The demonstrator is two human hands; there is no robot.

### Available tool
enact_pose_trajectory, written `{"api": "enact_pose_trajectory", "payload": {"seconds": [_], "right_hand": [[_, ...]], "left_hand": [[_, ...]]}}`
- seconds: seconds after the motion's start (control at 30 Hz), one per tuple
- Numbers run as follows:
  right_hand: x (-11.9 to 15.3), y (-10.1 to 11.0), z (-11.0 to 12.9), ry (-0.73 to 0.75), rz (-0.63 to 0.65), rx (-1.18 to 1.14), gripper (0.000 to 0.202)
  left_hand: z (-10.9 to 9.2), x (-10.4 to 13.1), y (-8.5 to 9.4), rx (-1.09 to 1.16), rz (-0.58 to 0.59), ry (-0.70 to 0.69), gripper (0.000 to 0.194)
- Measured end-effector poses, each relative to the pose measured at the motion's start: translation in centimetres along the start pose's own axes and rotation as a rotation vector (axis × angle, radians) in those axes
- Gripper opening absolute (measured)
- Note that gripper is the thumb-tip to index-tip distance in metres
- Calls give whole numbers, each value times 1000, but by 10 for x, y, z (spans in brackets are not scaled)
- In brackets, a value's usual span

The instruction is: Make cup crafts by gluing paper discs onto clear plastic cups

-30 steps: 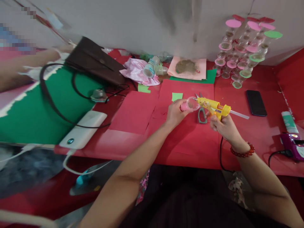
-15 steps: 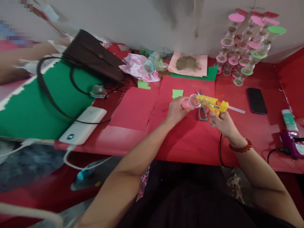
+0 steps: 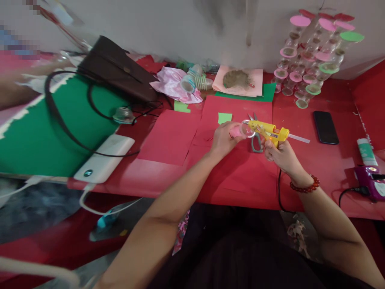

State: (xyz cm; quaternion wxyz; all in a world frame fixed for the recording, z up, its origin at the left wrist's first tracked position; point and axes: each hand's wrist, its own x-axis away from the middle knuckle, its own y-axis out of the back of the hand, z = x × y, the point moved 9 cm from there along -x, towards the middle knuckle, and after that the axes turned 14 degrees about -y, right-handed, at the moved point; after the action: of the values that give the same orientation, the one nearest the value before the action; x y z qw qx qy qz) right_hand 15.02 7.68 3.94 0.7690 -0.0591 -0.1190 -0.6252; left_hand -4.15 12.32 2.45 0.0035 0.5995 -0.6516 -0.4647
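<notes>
My left hand (image 3: 224,138) is closed around a small clear plastic cup (image 3: 247,129) with a pink part on its near side, its round rim turned toward the right. In my right hand (image 3: 278,151) is a yellow glue gun (image 3: 266,130), a clear glue stick (image 3: 298,138) poking out of its back end. The gun's nozzle is at the cup's rim; whether it touches I cannot tell. Just beneath the two lie scissors (image 3: 256,143) with grey-green handles, partly hidden. A light green paper piece (image 3: 225,118) rests on the red sheets beyond my left hand.
Stacked clear cups with pink and green discs (image 3: 319,60) stand at the back right. A phone (image 3: 325,127) and glue tube (image 3: 367,151) lie right. Leftward are a brown bag (image 3: 117,70), a white power bank (image 3: 104,158) and another person's arm (image 3: 21,90).
Both hands hold almost the same pose, with the glue gun still at the cup's rim. The other person's arm at the left has shifted slightly.
</notes>
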Motion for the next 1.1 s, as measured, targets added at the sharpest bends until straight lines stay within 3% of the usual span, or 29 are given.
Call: {"api": "enact_pose_trajectory", "payload": {"seconds": [1.1], "right_hand": [[4,-7,0,8,54,31,55]], "left_hand": [[9,-1,4,-85,-15,72,39]]}}
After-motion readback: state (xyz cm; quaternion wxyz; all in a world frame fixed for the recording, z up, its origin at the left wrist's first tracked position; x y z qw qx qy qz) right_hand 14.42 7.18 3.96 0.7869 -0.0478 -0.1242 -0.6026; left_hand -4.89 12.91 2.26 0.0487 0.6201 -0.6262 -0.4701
